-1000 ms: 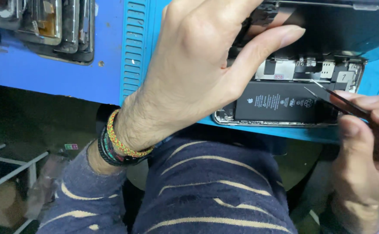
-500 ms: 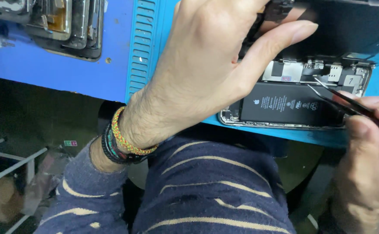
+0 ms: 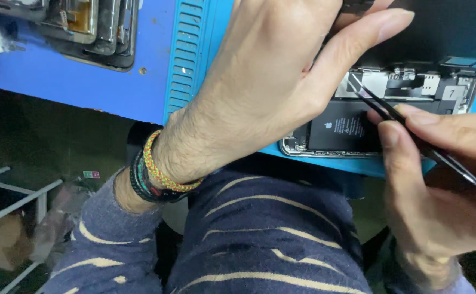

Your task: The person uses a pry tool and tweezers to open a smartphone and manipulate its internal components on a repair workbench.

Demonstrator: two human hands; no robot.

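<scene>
An opened smartphone lies on a blue work mat, its black battery and inner boards exposed. My left hand rests over the phone's left part, thumb stretched along the lifted black screen panel, holding it. Woven bracelets circle that wrist. My right hand pinches black tweezers between thumb and fingers. The tweezers' tips sit at the board just above the battery.
Several disassembled phone frames are stacked at the mat's far left. The blue table edge runs above my lap in a striped dark sweater. White metal bars and clutter lie on the floor at lower left.
The right hand has moved left with the tweezers, bringing the tips further in over the board above the battery. The left hand keeps its hold on the screen panel.
</scene>
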